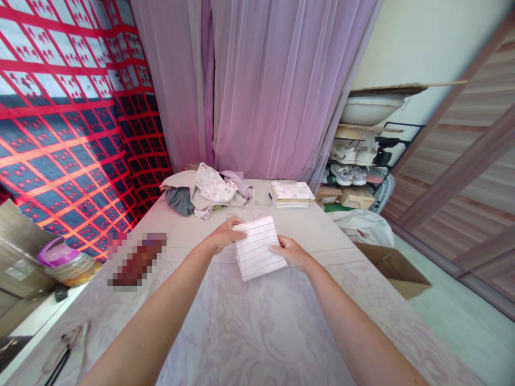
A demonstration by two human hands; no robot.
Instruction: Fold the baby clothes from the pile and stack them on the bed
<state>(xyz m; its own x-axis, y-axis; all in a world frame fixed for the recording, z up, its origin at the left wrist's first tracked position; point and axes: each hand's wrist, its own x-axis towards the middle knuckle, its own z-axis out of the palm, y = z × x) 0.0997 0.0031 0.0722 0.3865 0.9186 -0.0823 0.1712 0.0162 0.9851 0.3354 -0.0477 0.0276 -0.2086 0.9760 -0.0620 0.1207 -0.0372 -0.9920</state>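
Bedroom corner: pink curtain at the back, red-and-navy grid hanging on the left wall. Bed with pale floral sheet carries everything. Left to right: jar with purple lid off the bed's left edge; loose clothes heap at the far-left corner; left hand closed on the top-left edge of a folded white striped cloth; cloth sits mid-bed, held just above the sheet; right hand gripping its right edge. Folded stack at the far edge. Shoe rack, cardboard box on the floor at right.
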